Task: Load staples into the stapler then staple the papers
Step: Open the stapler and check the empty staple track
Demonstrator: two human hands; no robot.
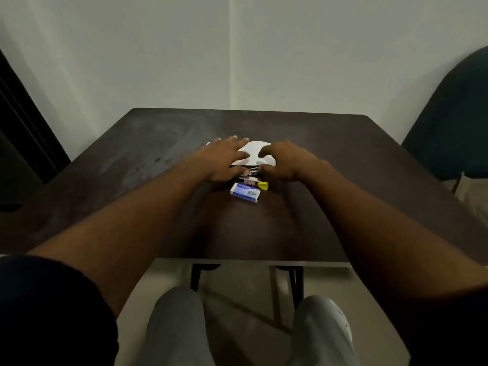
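Observation:
White papers (254, 151) lie at the middle of the dark table (163, 143). My left hand (224, 159) rests flat on their left part with its fingers spread. My right hand (284, 159) is curled over their right edge. Between the two thumbs, just in front of the papers, sits the stapler (252, 172); its metal arm shows, with a red part and a yellow end (263, 185) below it. Both thumbs touch the stapler, and whether either hand grips it is hidden. A blue and white staple box (245, 192) lies closed nearest to me, touched by neither hand.
The table's near edge (250, 261) runs above my knees. A dark chair back (454, 122) stands at the far right, and a dark panel leans at the left wall. Light walls meet in a corner behind the table.

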